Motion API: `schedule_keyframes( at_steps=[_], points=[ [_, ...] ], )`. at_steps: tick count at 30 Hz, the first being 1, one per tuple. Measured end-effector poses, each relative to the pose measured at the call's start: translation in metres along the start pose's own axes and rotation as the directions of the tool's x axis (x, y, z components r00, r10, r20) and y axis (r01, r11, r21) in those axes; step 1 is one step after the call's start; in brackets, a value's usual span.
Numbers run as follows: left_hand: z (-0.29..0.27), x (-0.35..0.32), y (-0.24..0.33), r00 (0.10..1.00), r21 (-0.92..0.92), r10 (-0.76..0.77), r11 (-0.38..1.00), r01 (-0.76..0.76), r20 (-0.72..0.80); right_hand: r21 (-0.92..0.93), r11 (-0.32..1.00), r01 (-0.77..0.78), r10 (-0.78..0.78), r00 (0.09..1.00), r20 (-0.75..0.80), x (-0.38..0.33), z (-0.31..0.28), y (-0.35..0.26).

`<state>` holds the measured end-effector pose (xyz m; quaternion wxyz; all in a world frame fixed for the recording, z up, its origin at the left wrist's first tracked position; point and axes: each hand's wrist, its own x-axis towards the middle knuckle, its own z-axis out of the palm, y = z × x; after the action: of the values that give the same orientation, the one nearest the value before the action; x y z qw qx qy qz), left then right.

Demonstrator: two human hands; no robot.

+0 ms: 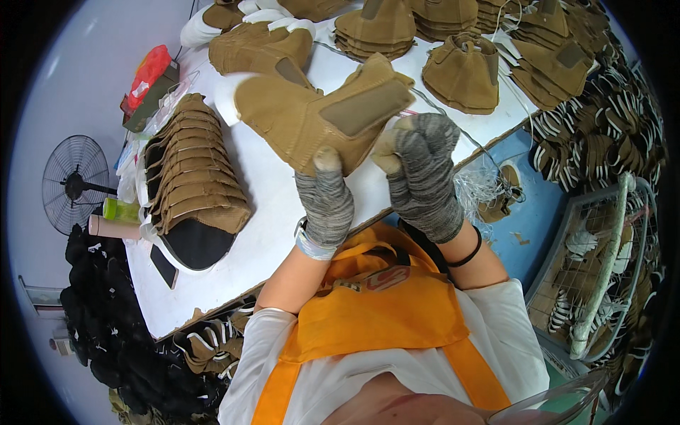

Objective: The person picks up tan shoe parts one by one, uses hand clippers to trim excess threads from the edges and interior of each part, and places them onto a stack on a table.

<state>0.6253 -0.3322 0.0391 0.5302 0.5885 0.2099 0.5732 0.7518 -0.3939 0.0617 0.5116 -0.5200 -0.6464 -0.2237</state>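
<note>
A brown fabric shoe upper [283, 120] with a darker grey-brown panel and a white piece at its left end is held up above the white table. My left hand [326, 195], in a grey knit glove with bare fingertips, grips its lower edge with the thumb on the near face. Close by its right end is my right hand [425, 170], gloved alike, its fingers curled in and thumb pressed against them. Whatever that pinch may hold is too small to make out. More brown uppers [258, 49] lie just beyond.
A row of nested brown uppers [198, 170] lies on the white table [265, 212] at left, near a phone [163, 266] and a pink cup [113, 227]. Stacked uppers [464, 74] line the far side. A wire cart [602, 262] stands right, a fan [74, 185] left.
</note>
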Motion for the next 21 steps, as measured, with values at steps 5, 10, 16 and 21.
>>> schedule_keyframes(
  at_steps=[5,10,16,21],
  points=[
    [0.001,0.000,0.008,0.994,-0.161,-0.105,0.982,0.099,-0.024,0.038,0.995,-0.088,0.086,0.995,0.047,-0.003,-0.002,0.008],
    [-0.005,-0.003,0.005,0.995,-0.108,-0.097,0.989,0.100,0.030,-0.006,1.000,-0.006,0.006,0.999,0.035,0.007,-0.001,-0.002],
    [-0.047,-0.015,-0.032,0.996,0.166,-0.031,0.986,0.016,0.087,0.567,0.624,-0.539,0.634,0.773,0.037,-0.004,-0.008,0.012],
    [-0.067,-0.012,-0.026,0.950,0.160,-0.204,0.973,0.169,0.238,0.689,0.209,-0.694,0.637,0.632,0.443,-0.013,-0.004,0.023]
  ],
)
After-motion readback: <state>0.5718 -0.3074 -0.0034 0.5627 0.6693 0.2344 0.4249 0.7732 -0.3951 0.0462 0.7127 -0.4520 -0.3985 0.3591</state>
